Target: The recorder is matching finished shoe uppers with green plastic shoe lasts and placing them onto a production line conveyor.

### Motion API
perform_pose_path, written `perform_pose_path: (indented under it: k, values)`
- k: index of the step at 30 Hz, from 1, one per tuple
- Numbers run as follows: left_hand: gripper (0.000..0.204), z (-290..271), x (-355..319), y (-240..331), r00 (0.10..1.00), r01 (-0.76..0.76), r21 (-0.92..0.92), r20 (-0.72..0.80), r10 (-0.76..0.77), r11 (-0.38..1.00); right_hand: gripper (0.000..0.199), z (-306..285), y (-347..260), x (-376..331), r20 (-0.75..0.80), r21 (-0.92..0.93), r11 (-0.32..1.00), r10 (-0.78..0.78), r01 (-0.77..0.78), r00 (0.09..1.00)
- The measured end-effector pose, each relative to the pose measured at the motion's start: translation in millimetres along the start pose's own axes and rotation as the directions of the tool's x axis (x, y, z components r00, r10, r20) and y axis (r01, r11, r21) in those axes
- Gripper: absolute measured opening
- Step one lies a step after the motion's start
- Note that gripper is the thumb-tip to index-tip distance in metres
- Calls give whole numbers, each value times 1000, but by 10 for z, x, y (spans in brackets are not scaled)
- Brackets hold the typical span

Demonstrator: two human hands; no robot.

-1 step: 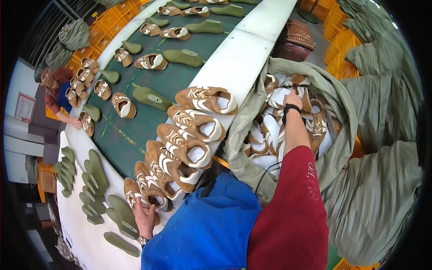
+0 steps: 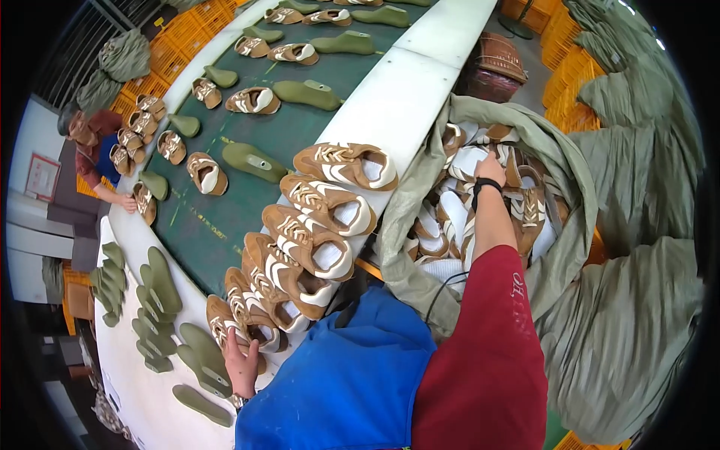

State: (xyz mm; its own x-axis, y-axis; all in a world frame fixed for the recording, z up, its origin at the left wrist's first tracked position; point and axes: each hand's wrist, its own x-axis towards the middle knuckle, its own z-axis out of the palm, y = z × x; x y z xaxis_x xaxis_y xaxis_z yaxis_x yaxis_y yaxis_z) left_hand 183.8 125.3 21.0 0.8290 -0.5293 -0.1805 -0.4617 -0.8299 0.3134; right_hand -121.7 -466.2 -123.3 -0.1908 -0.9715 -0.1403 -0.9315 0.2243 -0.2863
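My left hand [image 2: 241, 365] rests against the nearest brown and white sneaker [image 2: 223, 321], thumb and fingers apart. That sneaker ends a row of several laced sneakers [image 2: 309, 246] along the white table edge. On the right, my right hand [image 2: 490, 168] reaches into a grey-green cloth sack [image 2: 574, 176] full of sneakers. Its fingers look curled on a sneaker [image 2: 469, 162] with a white inside; the fingertips are partly hidden. A dark band circles that wrist. Another sneaker [image 2: 529, 210] lies beside the forearm in the sack.
A green conveyor belt [image 2: 202, 241] carries sneakers and green shoe lasts [image 2: 253, 163]. More lasts [image 2: 199, 358] lie on the white table [image 2: 135, 397] at left. Across the belt, a person [image 2: 94, 146] touches a sneaker. Orange crates [image 2: 571, 82] and draped cloth [image 2: 622, 330] stand right.
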Motion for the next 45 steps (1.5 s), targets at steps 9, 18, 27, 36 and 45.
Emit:
perform_pose_path:
  k: [9, 18, 27, 36, 45]
  values:
    - [51, -17, 22, 156, 999, -4, -13, 33, 5, 1000, 25, -36, 89, -374, -65, 155, 974, -158, 166, 985]
    - [47, -129, 246, 508, 995, -90, -11, 44, 90, 996, 21, 360, -245, -172, 157, 60, 874, -485, 482, 860]
    - [46, -167, -61, 491, 998, -56, 51, 28, 54, 997, 48, 911, -530, 176, 290, -12, 969, -232, 246, 928]
    - [44, -85, -14, 501, 996, 56, 13, 74, -56, 998, 27, 1074, -395, -240, 296, -70, 987, -118, 145, 948]
    - [43, -80, 319, 739, 990, -91, -36, 109, 94, 995, 24, 463, -65, -869, 151, 125, 979, -180, 162, 972]
